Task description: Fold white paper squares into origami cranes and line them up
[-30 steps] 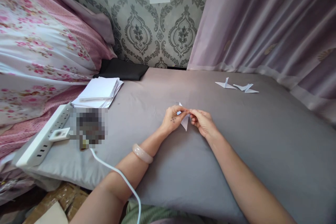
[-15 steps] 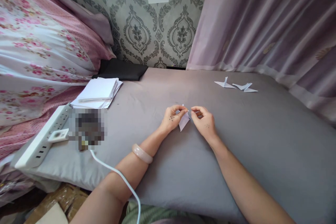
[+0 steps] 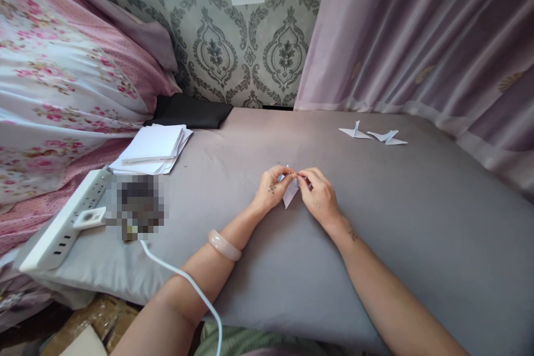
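Between my hands is a small folded white paper (image 3: 290, 194), its pointed lower end hanging free and its upper part mostly covered by fingers. My left hand (image 3: 273, 188) is closed, pinching the paper's upper edge between thumb and fingertips. From the other side, my right hand (image 3: 319, 193) is closed in a pinch at the paper's right corner, its fingertips meeting those of the left. Beyond the hands at the right lie folded paper cranes (image 3: 355, 131), (image 3: 387, 137) with wings spread.
A stack of white paper (image 3: 152, 144) lies at the left, before a black flat case (image 3: 189, 111). Nearer stands a white power strip (image 3: 62, 228) with a plug. A white cable (image 3: 183, 273) crosses over my left forearm. Curtains (image 3: 400, 39) border the right side.
My right hand has moved left from just beside the paper and now pinches its corner. My left hand keeps its hold. The whole view has shifted slightly.
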`<state>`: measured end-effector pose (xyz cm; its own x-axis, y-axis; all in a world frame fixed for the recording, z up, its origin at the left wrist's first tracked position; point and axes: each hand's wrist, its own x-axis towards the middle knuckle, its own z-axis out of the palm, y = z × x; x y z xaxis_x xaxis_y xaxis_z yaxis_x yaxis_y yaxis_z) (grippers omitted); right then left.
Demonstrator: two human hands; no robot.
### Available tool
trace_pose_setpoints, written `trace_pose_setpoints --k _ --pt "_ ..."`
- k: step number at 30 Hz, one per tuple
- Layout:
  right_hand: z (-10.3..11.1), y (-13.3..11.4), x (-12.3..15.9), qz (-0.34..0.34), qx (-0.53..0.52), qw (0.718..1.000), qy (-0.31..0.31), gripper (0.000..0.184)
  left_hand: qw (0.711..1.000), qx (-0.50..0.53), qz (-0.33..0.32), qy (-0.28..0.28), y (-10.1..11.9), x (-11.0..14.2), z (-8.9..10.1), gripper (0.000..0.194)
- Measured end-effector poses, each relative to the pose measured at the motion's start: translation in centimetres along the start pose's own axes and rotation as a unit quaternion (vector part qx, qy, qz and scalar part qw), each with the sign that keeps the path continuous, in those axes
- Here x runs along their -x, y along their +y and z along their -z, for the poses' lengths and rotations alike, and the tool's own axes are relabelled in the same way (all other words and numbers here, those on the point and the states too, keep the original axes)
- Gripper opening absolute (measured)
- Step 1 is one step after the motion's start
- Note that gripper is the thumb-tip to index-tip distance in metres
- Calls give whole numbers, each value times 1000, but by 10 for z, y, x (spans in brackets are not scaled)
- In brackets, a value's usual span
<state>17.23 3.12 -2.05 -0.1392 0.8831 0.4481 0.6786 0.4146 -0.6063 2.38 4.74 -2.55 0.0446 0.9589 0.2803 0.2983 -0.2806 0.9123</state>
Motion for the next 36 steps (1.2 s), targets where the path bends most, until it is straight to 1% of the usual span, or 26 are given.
trace_pose_setpoints --k 5,9,11,13,16,17,19,21,23,25,28,31,34,36 --pt "0 -3 1 11 63 998 -6 22 997 -58 -41 -16 0 1 1 10" --pt "-1 -8 1 26 125 992 -21 23 987 -134 -92 -19 -2 4 -2 10" --pt "-2 -9 1 33 141 989 -29 23 980 -159 -114 -15 -3 4 -4 12" --pt "-3 -8 -1 33 137 990 -31 24 978 -167 -124 -13 -4 5 -5 13" --pt "-2 -3 -2 25 96 995 -28 25 982 -155 -104 -19 -5 5 -2 6" --pt "-1 -1 -2 21 81 996 -23 25 985 -149 -89 -21 -5 6 -1 10" --pt "2 3 -1 9 61 998 -7 26 988 -143 -53 -21 -6 7 2 26" --pt "5 7 1 -12 57 998 12 26 988 -154 -19 -24 -6 8 6 33" --pt "7 8 3 -36 56 998 22 25 984 -175 2 -34 -6 9 9 30" --pt "9 7 4 -56 55 997 20 24 981 -190 12 -43 -5 11 12 24" --pt "10 2 6 -74 56 996 -7 22 979 -197 14 -45 -4 14 16 19" --pt "10 -7 11 -68 70 993 -62 18 979 -197 18 -45 -4 16 20 13" --pt "8 -17 20 -16 99 987 -128 18 979 -193 32 -49 -3 17 21 6" --pt "6 -22 26 24 131 979 -155 15 979 -194 40 -51 -3 17 19 3"
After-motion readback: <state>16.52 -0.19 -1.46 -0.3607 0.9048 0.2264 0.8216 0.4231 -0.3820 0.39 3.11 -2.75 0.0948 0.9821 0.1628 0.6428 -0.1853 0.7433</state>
